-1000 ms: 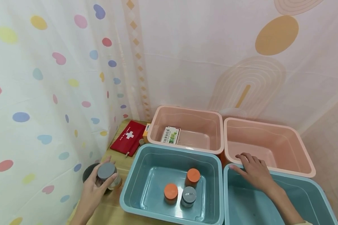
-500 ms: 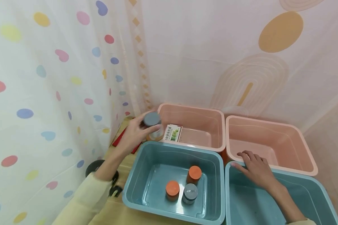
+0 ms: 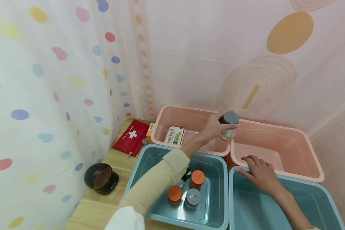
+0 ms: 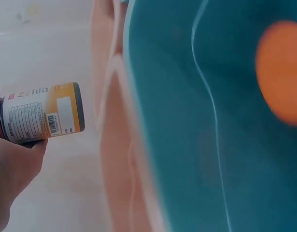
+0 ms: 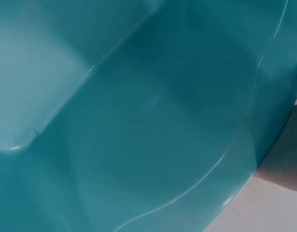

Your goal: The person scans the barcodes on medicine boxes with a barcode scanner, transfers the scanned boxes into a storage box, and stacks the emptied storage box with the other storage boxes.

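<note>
Left hand (image 3: 214,127) grips a grey-lidded jar (image 3: 228,131) in its fingers; right hand (image 3: 260,174) rests, fingers loose, blue bin (image 3: 310,195) beneath them

A cylindrical jar (image 3: 227,134), its grey lid (image 3: 230,117) on and its white label (image 4: 30,116) printed with a table and barcode, orange-yellow toward the base, is held nearly upright by the left hand (image 3: 214,127), above the adjoining rims of two pink bins (image 3: 276,142).
</note>
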Action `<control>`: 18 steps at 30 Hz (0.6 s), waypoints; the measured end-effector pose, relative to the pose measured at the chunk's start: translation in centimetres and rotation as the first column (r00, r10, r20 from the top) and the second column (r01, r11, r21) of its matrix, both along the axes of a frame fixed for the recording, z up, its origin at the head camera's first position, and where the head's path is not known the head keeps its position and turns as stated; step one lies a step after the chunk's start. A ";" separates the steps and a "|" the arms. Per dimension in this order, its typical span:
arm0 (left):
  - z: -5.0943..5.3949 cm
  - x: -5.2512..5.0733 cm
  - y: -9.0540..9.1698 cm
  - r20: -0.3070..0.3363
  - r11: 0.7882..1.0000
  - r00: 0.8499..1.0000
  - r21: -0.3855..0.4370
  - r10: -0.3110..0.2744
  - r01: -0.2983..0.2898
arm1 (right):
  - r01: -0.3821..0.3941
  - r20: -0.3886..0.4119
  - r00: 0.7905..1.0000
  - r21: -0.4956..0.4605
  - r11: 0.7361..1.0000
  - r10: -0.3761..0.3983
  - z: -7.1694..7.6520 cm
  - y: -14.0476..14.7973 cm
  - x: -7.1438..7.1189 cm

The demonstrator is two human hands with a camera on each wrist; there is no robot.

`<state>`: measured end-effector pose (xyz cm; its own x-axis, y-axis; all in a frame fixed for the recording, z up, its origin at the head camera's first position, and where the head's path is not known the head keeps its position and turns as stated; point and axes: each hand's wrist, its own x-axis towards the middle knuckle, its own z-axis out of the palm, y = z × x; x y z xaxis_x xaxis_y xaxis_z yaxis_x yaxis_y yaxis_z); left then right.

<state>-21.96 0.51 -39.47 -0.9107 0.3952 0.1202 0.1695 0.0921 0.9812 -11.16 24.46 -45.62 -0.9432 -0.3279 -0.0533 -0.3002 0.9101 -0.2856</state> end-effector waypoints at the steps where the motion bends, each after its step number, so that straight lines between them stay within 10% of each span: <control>1: -0.2 -0.2 1.0 0.007 1.000 1.000 0.002 0.000 0.000 | 0.000 0.000 1.000 -0.001 1.000 0.000 0.1 0.0 0.0; 18: -3.0 -2.8 11.2 0.042 0.966 0.997 -0.251 0.066 -0.054 | 0.005 -0.019 1.000 0.021 1.000 -0.004 0.3 0.0 -0.4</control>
<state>-24.72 11.68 -42.44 -0.9359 0.3515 -0.0214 0.1079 0.3439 0.9328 -11.57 24.46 -45.34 -0.9456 -0.3225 -0.0424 -0.3011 0.9171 -0.2612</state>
